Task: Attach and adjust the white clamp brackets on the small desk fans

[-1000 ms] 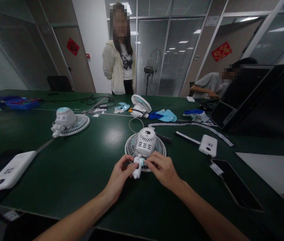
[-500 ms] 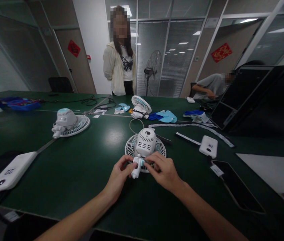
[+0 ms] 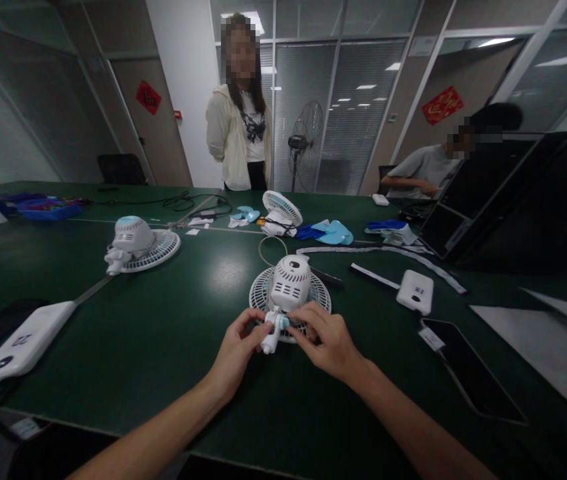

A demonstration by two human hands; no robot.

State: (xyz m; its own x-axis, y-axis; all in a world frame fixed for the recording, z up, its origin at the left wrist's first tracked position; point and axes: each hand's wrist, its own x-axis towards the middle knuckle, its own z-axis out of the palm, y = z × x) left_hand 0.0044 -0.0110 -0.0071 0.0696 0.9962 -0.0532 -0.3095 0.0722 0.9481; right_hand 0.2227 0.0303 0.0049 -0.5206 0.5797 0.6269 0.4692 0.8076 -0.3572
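A white fan head (image 3: 291,283) lies grille-down on the green table in front of me, its motor housing facing up. From its near side sticks out a white neck joint (image 3: 270,341) with a light-blue knob (image 3: 283,323) on the right. My left hand (image 3: 243,337) is closed on the left side of the neck joint, thumb on top. The fingers of my right hand (image 3: 331,340) pinch at the light-blue knob from the right; their tips partly hide it.
Another fan head (image 3: 136,243) lies at left, and a third (image 3: 281,212) farther back. White power banks (image 3: 23,343) and a phone (image 3: 473,370) flank my arms. Light-blue fan blades (image 3: 336,232) lie beyond. A person (image 3: 238,127) stands across the table; another (image 3: 423,170) sits at right.
My hands stay at the neck joint, which has tilted very slightly. The seated person has raised their head. At the right edge, a white sheet has lifted.
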